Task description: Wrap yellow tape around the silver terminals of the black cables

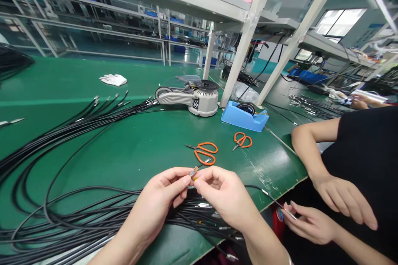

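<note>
My left hand [161,194] is closed in a pinch on a small metal cable connector [193,171]. Right beside it, my right hand [228,194] has its thumb and fingers pressed together at a small yellow piece [195,178], too small to make out fully. Under both hands runs a bundle of black cables [102,203] with silvery ends, partly hidden by my wrists. Just beyond my fingertips lie orange-handled scissors [205,153], with a loose silvery cable end by their handles. A second, smaller pair of orange scissors [243,140] rests farther right.
Behind stand a grey round tape dispenser [203,101] and a blue tape holder [244,118]. More black cables [77,128] curve across the left of the green table. A white glove [113,79] lies at the back. At right, a co-worker's hand [311,221] holds a cable end.
</note>
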